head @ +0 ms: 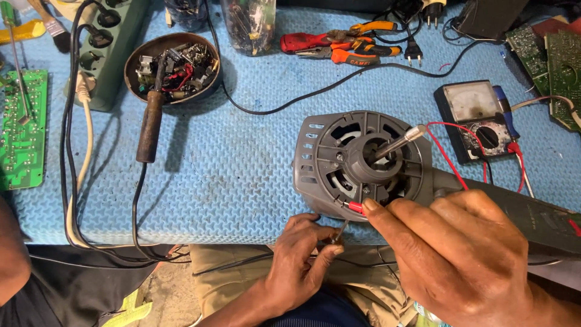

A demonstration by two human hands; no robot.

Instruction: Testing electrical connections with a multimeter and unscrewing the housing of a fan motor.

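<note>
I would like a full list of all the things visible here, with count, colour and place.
fan motor housing: 1, grey, mat centre-right
multimeter: 1, black, right of housing
probe leads: 2, red, from multimeter to housing
soldering iron: 1, brown handle, tip in bowl
bowl: 1, brown, holds small parts, upper left
pliers: several, red and orange handles, top centre
power strip: 1, green, top left
circuit boards: green, left edge and top right
mat: 1, blue, under everything
left hand: pinches a thin metal tip
right hand: holds red probe at housing

head | looks steeply down | close over blue bench mat (242, 169)
</note>
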